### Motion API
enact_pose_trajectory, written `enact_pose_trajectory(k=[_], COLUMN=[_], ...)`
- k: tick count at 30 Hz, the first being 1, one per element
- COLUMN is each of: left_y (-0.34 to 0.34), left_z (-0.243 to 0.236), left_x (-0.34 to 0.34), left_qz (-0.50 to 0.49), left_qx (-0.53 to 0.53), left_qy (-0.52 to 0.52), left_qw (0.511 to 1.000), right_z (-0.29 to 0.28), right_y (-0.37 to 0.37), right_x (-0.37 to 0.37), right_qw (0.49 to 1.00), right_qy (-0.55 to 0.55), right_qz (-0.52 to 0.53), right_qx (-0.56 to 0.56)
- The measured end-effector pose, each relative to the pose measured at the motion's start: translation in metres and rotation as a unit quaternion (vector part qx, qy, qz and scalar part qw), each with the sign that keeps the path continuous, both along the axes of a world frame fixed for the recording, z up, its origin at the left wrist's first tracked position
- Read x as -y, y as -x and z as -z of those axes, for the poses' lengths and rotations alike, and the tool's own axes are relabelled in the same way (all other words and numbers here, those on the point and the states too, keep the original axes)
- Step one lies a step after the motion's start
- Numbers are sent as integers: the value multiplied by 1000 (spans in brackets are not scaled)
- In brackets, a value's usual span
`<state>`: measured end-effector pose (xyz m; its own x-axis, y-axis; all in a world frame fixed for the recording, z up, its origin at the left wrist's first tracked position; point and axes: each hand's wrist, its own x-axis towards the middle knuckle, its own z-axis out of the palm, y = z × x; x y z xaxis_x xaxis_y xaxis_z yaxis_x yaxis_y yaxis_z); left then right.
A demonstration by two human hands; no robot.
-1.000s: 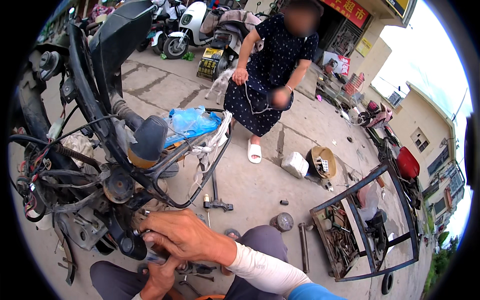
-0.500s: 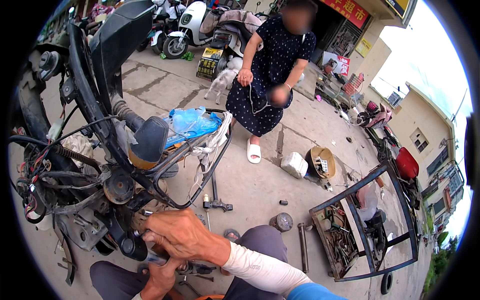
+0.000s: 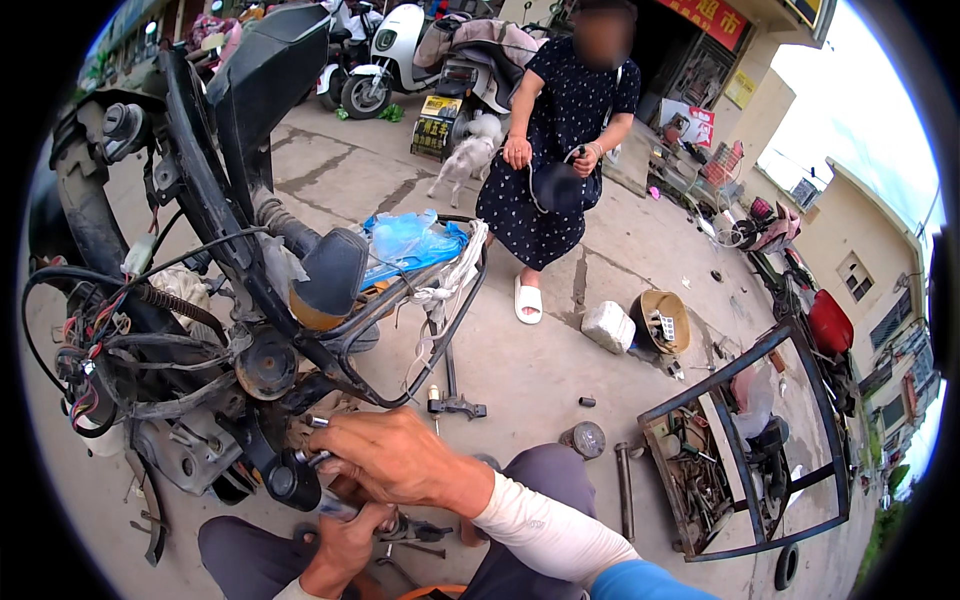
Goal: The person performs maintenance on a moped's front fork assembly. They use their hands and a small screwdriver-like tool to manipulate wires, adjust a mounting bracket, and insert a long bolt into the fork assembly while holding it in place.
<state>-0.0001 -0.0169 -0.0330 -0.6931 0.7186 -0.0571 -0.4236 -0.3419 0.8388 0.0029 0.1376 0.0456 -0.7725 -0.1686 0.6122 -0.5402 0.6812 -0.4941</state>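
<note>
A stripped motorcycle frame stands at the left, with bare wiring at its far left. My right hand is closed beside the frame's lower black joint, its fingers bent around a shiny metal piece whose full shape is hidden. Below it, my left hand wraps the lower end of a silver cylindrical part that meets the joint. Dark tools lie on the ground between my knees, partly covered.
At right stands an angle-iron frame with a tray of tools. Nearer lie a metal rod and a round tin. A person in a dark dress stands ahead, beside a white dog. Parked scooters line the back.
The view has shifted, moving the scene rightward. My right hand has turned slightly, baring more of the metal by its fingers. My left hand keeps its grip. The standing person's hand has risen.
</note>
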Motion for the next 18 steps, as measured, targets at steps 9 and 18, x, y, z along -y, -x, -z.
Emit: enact_pose_trajectory(k=[9, 18], left_y=[1, 0], left_z=[-5, -5], left_x=[0, -8], left_qz=[6, -8], left_qx=[-33, -33], left_qy=[14, 21], left_qw=[999, 999], right_z=[1, -1], right_y=[3, -4], right_x=[0, -3], right_qw=[1000, 996], right_qy=[22, 61], right_qz=[-11, 6], right_qx=[-4, 61])
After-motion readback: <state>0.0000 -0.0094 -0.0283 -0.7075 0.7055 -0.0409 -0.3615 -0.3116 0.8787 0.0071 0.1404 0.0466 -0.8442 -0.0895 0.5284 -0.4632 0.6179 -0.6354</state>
